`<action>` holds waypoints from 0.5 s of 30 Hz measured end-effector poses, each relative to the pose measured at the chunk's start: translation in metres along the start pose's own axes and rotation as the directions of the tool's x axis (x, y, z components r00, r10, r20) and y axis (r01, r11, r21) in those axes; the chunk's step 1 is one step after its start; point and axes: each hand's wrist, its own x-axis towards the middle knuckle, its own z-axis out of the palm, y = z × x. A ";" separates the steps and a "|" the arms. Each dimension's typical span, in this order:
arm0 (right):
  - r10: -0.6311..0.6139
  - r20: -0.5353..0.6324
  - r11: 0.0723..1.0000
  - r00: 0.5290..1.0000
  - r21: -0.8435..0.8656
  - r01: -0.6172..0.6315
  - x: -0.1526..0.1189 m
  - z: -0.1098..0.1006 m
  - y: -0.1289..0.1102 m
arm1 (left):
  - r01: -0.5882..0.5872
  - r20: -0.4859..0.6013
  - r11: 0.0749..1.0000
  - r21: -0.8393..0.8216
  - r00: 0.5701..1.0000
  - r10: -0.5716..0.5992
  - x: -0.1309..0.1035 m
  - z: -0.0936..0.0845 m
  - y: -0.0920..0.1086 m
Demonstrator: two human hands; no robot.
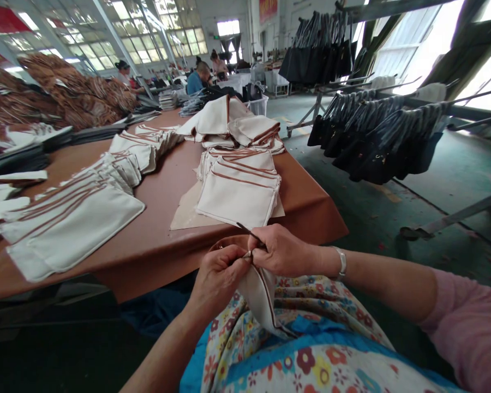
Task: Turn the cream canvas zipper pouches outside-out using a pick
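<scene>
My left hand (225, 271) pinches the upper corner of a cream fabric panel (258, 300) with dark edging, which hangs down over my lap. Close against it, my right hand (279, 250) is closed around a thin dark pointed tool (245, 230), its tip sticking out up and to the left. The fingers of both hands meet at the panel's corner, and the exact contact there is hidden. Just beyond my hands, a stack of cream panels (239, 191) with brown edges lies on the brown-covered table (167, 188).
At left, a fanned row of cream panels (82, 224) runs along the table. Brown material (77, 93) is heaped behind it. On the right stand racks with black bags (384, 142) hanging from them. Several people, one in a blue shirt (195, 83), sit farther back.
</scene>
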 end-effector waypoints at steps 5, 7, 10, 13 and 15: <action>0.344 0.349 0.706 0.872 0.516 -0.485 0.001 -0.007 -0.002 | 0.084 0.020 0.949 -0.303 0.996 -0.082 -0.005 0.005 0.000; 0.360 0.393 0.612 0.846 0.585 -0.532 0.000 -0.007 -0.002 | 0.109 0.047 0.903 -0.416 0.994 -0.099 -0.005 0.006 0.000; 0.339 0.388 0.656 0.857 0.555 -0.511 -0.003 -0.007 -0.003 | 0.141 0.099 0.894 -0.425 0.989 -0.108 -0.004 0.004 0.000; 0.284 0.302 0.815 0.910 0.424 -0.395 -0.004 -0.008 -0.003 | 0.127 0.096 0.942 -0.309 0.990 -0.102 -0.003 0.001 0.001; 0.174 0.211 0.924 0.962 0.303 -0.233 -0.004 -0.011 -0.002 | 0.113 0.064 0.957 -0.266 0.993 -0.100 -0.004 0.000 0.002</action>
